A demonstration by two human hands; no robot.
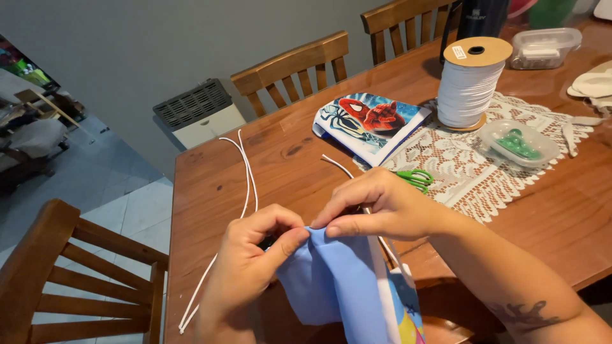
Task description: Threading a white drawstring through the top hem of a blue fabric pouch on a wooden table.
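I pinch light blue fabric [331, 280] between my left hand [255, 255] and right hand [376, 207]; white elastic cord [245, 185] lies just beyond my left, green scissors [414, 178] beside my right.

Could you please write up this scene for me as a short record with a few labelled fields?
Left hand: left hand pinches the edge of the light blue fabric piece.
Right hand: right hand pinches the same edge from above.
Surface: brown wooden table.
Nearby: loose white elastic cord, large spool of white elastic, green-handled scissors, white lace runner, folded red-and-blue printed fabric.
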